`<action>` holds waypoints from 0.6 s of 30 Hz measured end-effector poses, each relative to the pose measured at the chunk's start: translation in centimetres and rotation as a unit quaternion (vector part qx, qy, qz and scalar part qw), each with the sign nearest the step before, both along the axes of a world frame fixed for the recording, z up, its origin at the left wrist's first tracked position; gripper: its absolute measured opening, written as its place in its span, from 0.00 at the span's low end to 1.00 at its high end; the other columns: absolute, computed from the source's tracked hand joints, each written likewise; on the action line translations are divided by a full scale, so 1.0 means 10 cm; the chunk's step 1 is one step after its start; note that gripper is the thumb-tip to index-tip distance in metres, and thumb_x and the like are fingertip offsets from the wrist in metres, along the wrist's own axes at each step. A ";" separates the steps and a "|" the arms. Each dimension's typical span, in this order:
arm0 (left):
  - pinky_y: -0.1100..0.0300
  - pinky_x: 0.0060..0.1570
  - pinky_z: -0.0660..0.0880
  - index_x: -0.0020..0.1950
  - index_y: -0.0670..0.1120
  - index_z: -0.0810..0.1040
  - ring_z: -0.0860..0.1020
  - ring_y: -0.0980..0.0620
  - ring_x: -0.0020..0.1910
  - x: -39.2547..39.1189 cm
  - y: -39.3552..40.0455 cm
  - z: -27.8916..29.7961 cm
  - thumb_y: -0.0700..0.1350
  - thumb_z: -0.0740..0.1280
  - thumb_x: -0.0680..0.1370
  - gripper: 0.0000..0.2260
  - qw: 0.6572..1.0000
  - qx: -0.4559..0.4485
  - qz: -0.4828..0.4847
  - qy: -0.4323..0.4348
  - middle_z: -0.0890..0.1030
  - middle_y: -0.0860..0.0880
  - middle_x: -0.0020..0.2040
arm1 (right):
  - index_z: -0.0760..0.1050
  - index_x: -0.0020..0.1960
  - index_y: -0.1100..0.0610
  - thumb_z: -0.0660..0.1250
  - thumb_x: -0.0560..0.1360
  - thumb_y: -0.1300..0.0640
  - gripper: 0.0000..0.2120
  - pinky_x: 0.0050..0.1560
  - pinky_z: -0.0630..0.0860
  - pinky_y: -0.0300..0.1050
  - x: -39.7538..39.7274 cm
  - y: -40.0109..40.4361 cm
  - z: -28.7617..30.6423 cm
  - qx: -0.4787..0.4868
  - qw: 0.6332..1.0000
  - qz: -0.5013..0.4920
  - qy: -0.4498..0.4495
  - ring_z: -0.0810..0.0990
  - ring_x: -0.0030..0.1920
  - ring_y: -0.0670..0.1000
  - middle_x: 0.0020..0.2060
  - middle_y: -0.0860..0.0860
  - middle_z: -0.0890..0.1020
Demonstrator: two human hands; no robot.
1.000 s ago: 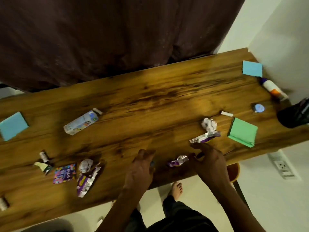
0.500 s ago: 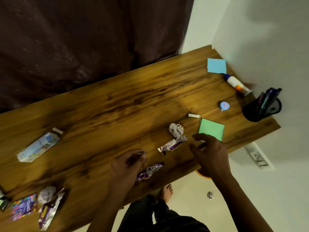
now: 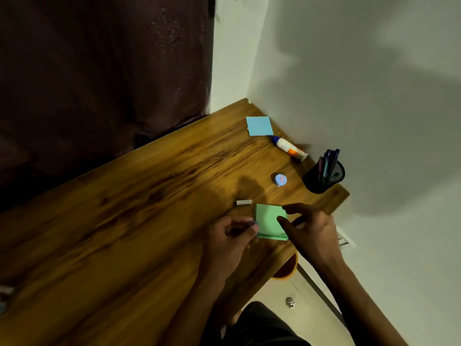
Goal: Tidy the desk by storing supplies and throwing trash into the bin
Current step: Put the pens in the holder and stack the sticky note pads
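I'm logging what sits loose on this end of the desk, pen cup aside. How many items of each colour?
Blue: 2, the sticky pad and the round tin
Green: 1, the sticky pad
White: 2, the glue bottle and the small stick
Total: 5

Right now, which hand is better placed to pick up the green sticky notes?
The right hand. Its open fingers already hover over the green sticky notes, while the left hand is closed around something small, apparently a wrapper.
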State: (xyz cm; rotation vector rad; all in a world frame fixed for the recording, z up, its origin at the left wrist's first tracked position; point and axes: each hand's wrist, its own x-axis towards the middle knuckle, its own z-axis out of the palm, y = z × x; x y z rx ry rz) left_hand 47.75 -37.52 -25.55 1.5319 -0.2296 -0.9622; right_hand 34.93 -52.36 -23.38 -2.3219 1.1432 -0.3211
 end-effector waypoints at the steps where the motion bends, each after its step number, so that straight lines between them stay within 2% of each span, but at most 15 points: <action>1: 0.64 0.37 0.80 0.54 0.44 0.84 0.87 0.51 0.44 0.01 -0.07 0.02 0.39 0.76 0.75 0.08 1.000 -0.005 -0.003 0.004 0.88 0.48 0.46 | 0.82 0.58 0.50 0.74 0.74 0.49 0.14 0.39 0.80 0.36 0.00 -0.04 0.03 0.002 1.000 -0.005 -0.008 0.82 0.40 0.37 0.52 0.42 0.85; 5: 0.66 0.35 0.79 0.58 0.45 0.82 0.87 0.55 0.43 0.03 -0.36 0.07 0.41 0.75 0.77 0.11 1.000 -0.011 -0.013 0.019 0.88 0.45 0.49 | 0.82 0.57 0.47 0.77 0.72 0.53 0.14 0.40 0.81 0.35 -0.02 -0.17 0.09 0.063 0.997 0.006 -0.050 0.83 0.43 0.37 0.52 0.39 0.84; 7: 0.62 0.40 0.82 0.61 0.49 0.80 0.87 0.55 0.46 0.00 -0.52 0.07 0.43 0.74 0.77 0.13 1.000 -0.008 -0.016 0.020 0.88 0.49 0.50 | 0.82 0.58 0.47 0.78 0.71 0.57 0.17 0.40 0.83 0.42 -0.01 -0.25 0.13 0.134 0.986 0.048 -0.089 0.84 0.47 0.40 0.54 0.38 0.84; 9: 0.58 0.45 0.84 0.62 0.54 0.79 0.86 0.56 0.49 -0.06 -0.67 0.08 0.46 0.75 0.76 0.15 1.000 0.004 -0.012 0.021 0.88 0.52 0.50 | 0.82 0.59 0.47 0.78 0.71 0.58 0.19 0.40 0.84 0.44 -0.02 -0.34 0.18 0.162 0.976 0.099 -0.103 0.84 0.50 0.43 0.55 0.38 0.83; 12: 0.63 0.41 0.82 0.59 0.58 0.79 0.86 0.58 0.48 -0.14 -0.95 0.10 0.45 0.77 0.74 0.16 1.000 0.018 0.005 0.012 0.88 0.54 0.48 | 0.83 0.58 0.47 0.78 0.71 0.61 0.19 0.41 0.83 0.41 -0.08 -0.62 0.21 0.172 0.968 0.153 -0.101 0.83 0.52 0.45 0.54 0.40 0.83; 15: 0.65 0.37 0.80 0.55 0.57 0.81 0.86 0.59 0.47 -0.24 -1.26 0.14 0.42 0.77 0.74 0.14 0.999 0.022 0.015 0.019 0.88 0.53 0.48 | 0.84 0.56 0.48 0.78 0.71 0.55 0.14 0.42 0.84 0.44 -0.16 -0.97 0.22 0.174 0.966 0.152 -0.115 0.84 0.50 0.46 0.51 0.41 0.85; 18: 0.66 0.37 0.80 0.58 0.53 0.81 0.86 0.57 0.48 -0.38 -1.59 0.20 0.41 0.76 0.76 0.14 0.998 0.010 0.015 0.052 0.88 0.51 0.50 | 0.84 0.53 0.47 0.79 0.70 0.52 0.12 0.40 0.84 0.45 -0.26 -1.31 0.23 0.175 0.969 0.123 -0.123 0.85 0.47 0.45 0.48 0.40 0.85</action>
